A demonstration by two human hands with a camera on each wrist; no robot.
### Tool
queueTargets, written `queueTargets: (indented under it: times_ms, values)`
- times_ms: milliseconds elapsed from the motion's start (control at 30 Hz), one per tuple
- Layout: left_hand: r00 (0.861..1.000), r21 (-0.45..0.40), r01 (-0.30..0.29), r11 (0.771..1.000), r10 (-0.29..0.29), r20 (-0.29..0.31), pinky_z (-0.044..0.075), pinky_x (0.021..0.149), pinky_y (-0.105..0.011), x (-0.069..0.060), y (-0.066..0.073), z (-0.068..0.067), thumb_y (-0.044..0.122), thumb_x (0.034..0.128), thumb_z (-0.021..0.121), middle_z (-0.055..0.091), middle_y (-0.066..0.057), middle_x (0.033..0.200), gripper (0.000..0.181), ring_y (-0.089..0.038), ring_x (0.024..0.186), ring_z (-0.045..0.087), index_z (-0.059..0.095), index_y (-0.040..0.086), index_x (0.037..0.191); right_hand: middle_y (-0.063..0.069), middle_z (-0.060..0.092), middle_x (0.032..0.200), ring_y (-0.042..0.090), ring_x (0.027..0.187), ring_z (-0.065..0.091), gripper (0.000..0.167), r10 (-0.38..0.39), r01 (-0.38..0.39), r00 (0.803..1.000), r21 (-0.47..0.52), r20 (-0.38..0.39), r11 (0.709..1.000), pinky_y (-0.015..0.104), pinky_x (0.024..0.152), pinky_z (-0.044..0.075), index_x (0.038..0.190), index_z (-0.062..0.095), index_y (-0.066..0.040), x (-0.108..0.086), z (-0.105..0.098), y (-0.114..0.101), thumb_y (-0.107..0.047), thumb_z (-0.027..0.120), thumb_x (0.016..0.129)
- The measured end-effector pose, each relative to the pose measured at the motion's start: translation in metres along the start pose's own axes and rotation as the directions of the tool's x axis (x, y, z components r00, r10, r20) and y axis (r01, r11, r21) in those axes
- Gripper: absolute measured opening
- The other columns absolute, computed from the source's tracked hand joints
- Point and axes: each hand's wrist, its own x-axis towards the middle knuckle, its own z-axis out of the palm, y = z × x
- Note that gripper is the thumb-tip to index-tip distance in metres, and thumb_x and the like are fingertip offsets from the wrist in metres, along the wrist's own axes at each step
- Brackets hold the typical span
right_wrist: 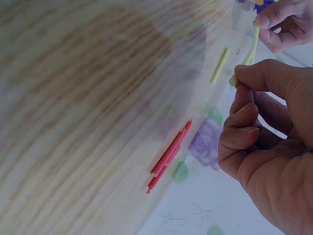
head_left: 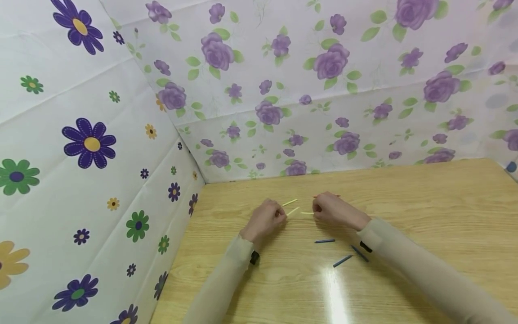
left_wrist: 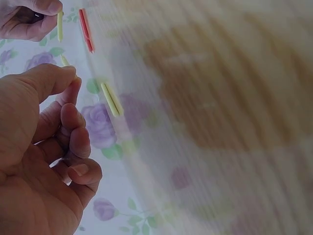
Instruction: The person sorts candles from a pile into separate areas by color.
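Note:
My left hand (head_left: 265,219) pinches one end of a thin yellow stick (head_left: 293,211) between thumb and index finger; the left wrist view shows that hand (left_wrist: 46,142) with the other fingers curled. Across from it, my right hand (head_left: 333,208) pinches another yellow stick (head_left: 307,213), its free end pointing left toward the first. The right wrist view shows that hand (right_wrist: 274,122) with the stick's tip at its thumb. A further yellow stick (head_left: 289,202) lies on the table just beyond. Red sticks (right_wrist: 168,156) lie beyond my right hand, mostly hidden by it in the head view.
Three dark blue sticks lie nearer on the wooden table (head_left: 283,288): one (head_left: 325,241) level, one (head_left: 342,261) slanted, and one (head_left: 359,253) by the right sleeve. Flower-patterned sheets (head_left: 243,81) stand behind and at the left of the table.

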Motion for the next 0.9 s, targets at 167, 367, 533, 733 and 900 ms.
queueTargets:
  times_ms: [167, 367, 533, 733, 900]
  values:
    - [1.000, 0.000, 0.018, 1.000, -0.018, 0.004, 0.053, 0.083, -0.025, 0.003, -0.005, -0.002, 0.025, 0.1058, 0.074, 0.077, 0.000, 0.103, 0.017, -0.013, 0.096, 0.059, 0.084, 0.012, 0.101, -0.006, 0.047, 0.064, 0.007, 0.058, 0.037, 0.034, -0.006, 0.006, 1.000, 0.003, 0.014, 1.000, 0.022, 0.058, 0.032, 0.068, 0.062, -0.012, 0.006, -0.001, 0.000, 0.005, 0.066, 0.096]
    - [0.999, -0.007, 0.035, 0.999, -0.035, 0.004, 0.052, 0.081, -0.026, 0.007, -0.008, -0.003, 0.024, 0.1059, 0.074, 0.077, -0.001, 0.101, 0.017, -0.014, 0.095, 0.058, 0.084, 0.011, 0.104, -0.007, 0.050, 0.064, 0.006, 0.058, 0.039, 0.036, -0.035, 0.036, 0.999, -0.035, 0.024, 0.999, 0.021, 0.057, 0.032, 0.067, 0.061, -0.014, 0.016, 0.004, 0.006, 0.006, 0.066, 0.096]
    - [0.998, -0.021, 0.055, 0.998, -0.055, 0.006, 0.052, 0.082, -0.027, 0.010, -0.011, -0.003, 0.024, 0.1061, 0.073, 0.078, -0.002, 0.105, 0.017, -0.014, 0.096, 0.058, 0.084, 0.011, 0.107, -0.009, 0.041, 0.062, 0.006, 0.057, 0.034, 0.042, -0.061, 0.062, 0.998, -0.043, 0.029, 0.997, 0.020, 0.056, 0.028, 0.062, 0.051, -0.018, 0.024, 0.005, 0.008, 0.007, 0.064, 0.093]
    - [0.998, -0.012, 0.061, 0.998, -0.061, 0.002, 0.055, 0.087, -0.029, 0.013, -0.016, -0.003, 0.024, 0.1052, 0.074, 0.080, -0.003, 0.109, 0.017, -0.016, 0.099, 0.061, 0.084, 0.010, 0.109, -0.009, 0.033, 0.060, 0.006, 0.056, 0.027, 0.045, -0.074, 0.076, 0.997, -0.053, 0.035, 0.996, 0.021, 0.054, 0.023, 0.061, 0.044, -0.021, 0.033, 0.003, 0.008, 0.010, 0.060, 0.090]
    - [0.997, -0.010, 0.071, 0.997, -0.071, 0.006, 0.057, 0.089, -0.031, 0.015, -0.020, -0.003, 0.024, 0.1049, 0.075, 0.079, -0.005, 0.111, 0.018, -0.018, 0.103, 0.063, 0.083, 0.009, 0.109, -0.008, 0.029, 0.062, 0.008, 0.058, 0.024, 0.045, -0.082, 0.084, 0.996, -0.058, 0.030, 0.995, 0.022, 0.056, 0.021, 0.062, 0.042, -0.018, 0.041, 0.002, 0.008, 0.012, 0.060, 0.091]
